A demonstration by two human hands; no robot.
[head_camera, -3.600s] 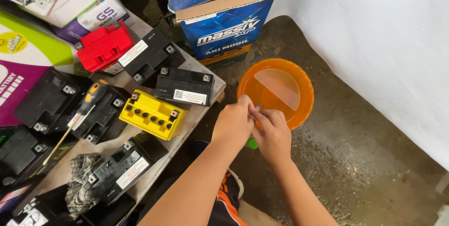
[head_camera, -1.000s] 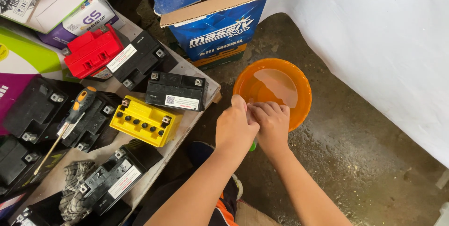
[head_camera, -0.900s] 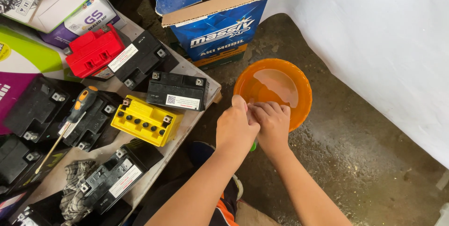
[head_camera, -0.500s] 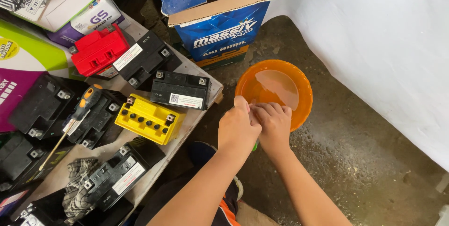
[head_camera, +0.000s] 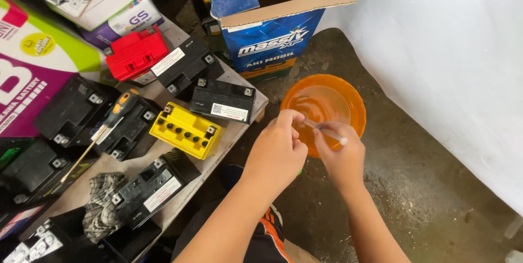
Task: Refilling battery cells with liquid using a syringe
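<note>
My left hand and my right hand are held close together over the near rim of an orange plastic basin that stands on the concrete floor with clear liquid in it. A thin clear tube runs between the fingers of both hands, its tip sticking out past my right thumb. Something small and green shows just under my left hand; I cannot tell what it is.
On the low table to the left lie a yellow battery, a red battery, several black batteries, an orange-handled screwdriver and a checked rag. An open blue carton stands behind the basin. A white sheet hangs right.
My hands stay together at the basin's near rim. The thin tube now shows more plainly between my fingers, and the view has shifted slightly.
</note>
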